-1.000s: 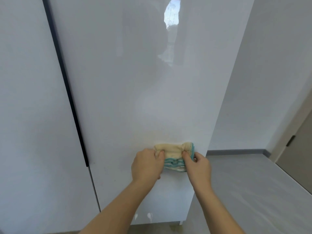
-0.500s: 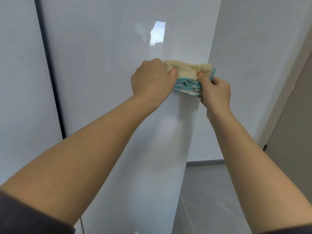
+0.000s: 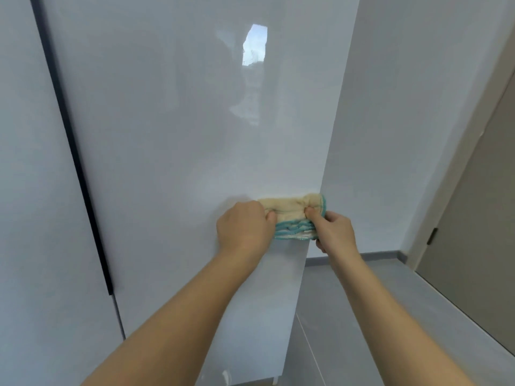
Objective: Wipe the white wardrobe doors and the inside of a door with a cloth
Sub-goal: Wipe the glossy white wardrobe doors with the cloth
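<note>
A glossy white wardrobe door (image 3: 178, 151) fills the middle of the view. A folded cream cloth with teal edging (image 3: 292, 215) is pressed flat against it near the door's right edge, about waist height. My left hand (image 3: 245, 229) grips the cloth's left end with curled fingers. My right hand (image 3: 333, 228) pinches its right end, right at the door's edge. Both forearms reach up from the bottom of the view.
A second white door (image 3: 33, 190) stands on the left behind a dark vertical gap (image 3: 80, 174). To the right are a white wall (image 3: 412, 112), a grey floor (image 3: 362, 316) with a grey skirting, and a beige room door (image 3: 479, 232).
Both hands carried the cloth up the door from low to high, then back down to mid height along the right edge. The grip on the cloth is unchanged.
</note>
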`<state>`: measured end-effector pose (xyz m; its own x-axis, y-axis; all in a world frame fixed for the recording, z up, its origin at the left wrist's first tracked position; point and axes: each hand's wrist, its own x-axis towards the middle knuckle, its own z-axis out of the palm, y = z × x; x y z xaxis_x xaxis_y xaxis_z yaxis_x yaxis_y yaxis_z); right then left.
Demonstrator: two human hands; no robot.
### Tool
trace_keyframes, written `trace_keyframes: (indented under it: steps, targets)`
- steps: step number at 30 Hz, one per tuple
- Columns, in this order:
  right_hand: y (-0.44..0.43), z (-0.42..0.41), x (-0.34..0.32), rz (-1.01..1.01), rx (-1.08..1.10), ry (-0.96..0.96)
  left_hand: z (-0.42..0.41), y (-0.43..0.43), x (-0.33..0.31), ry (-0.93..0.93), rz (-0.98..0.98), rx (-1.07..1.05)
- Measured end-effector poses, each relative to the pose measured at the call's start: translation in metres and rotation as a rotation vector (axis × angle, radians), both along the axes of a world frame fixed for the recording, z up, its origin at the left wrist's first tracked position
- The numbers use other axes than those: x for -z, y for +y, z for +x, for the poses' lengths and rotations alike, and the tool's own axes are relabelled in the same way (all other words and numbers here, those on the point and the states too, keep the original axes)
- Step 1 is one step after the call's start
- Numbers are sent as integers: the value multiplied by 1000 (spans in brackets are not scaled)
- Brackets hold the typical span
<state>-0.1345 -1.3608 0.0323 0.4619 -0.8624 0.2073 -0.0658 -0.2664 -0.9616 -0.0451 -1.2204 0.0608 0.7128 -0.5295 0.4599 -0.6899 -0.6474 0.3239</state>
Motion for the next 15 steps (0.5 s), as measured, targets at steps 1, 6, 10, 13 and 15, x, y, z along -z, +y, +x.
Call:
trace_keyframes:
  steps: [1,6,10,13,15]
  targets:
    - [-1,-1,16,8,7,27,-2,0,18,29,12,2]
    - [1,-5,95,111,16,86,-8,-3,93,119,112,-9]
    - [10,-6,129,177,31,174,-7,2,123,192,170,5]
    - [31,-6,153,205,-23,262,1,30,142,260,217,25]
    - [54,0,166,241,-98,280,13,61,160,363,212,25]
